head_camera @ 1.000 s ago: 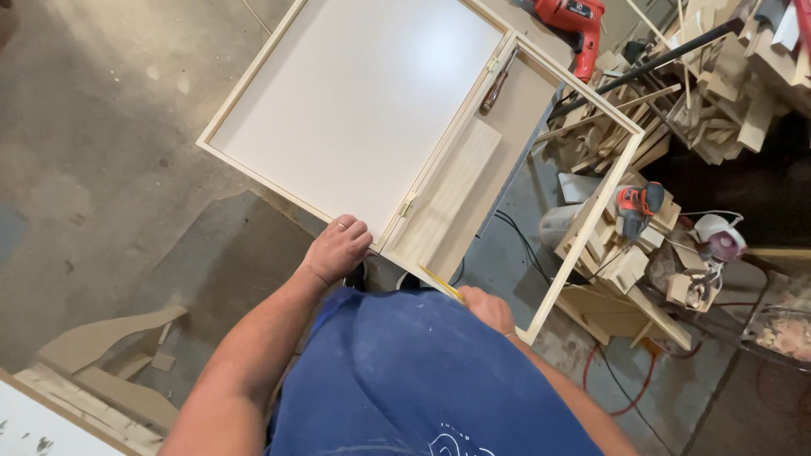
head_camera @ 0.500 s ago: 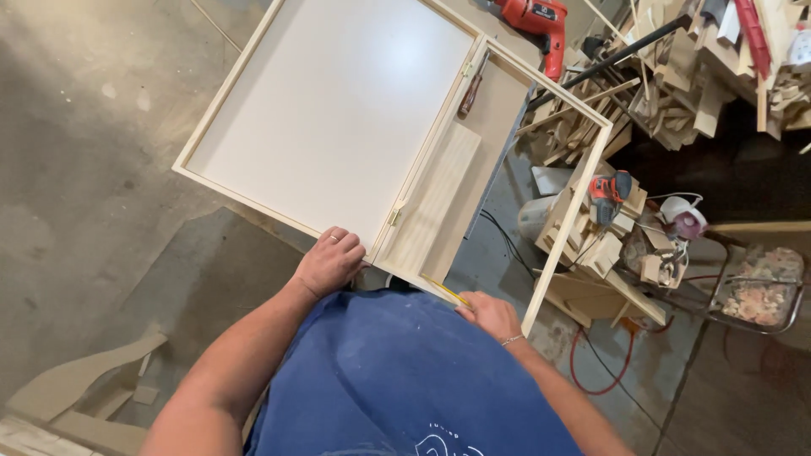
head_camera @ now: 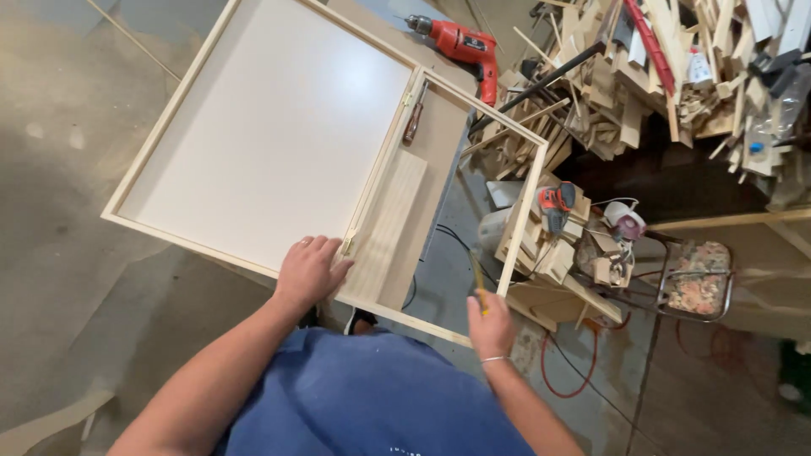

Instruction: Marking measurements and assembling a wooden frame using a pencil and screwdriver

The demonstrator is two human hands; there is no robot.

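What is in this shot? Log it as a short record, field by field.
Setting: workshop with a concrete floor
Left hand: flat on the white panel in a pale wooden frame, beside a small brass hinge
Right hand: grip shut on a thin yellow-handled tool
Nearby: red power drill, heap of wood offcuts

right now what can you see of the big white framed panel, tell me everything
The white framed panel is a large flat white board edged in pale wood strips, lying tilted across the view above a grey floor. A hinge joins its right edge to an open wooden frame. The left hand rests flat on its near corner by the hinge.
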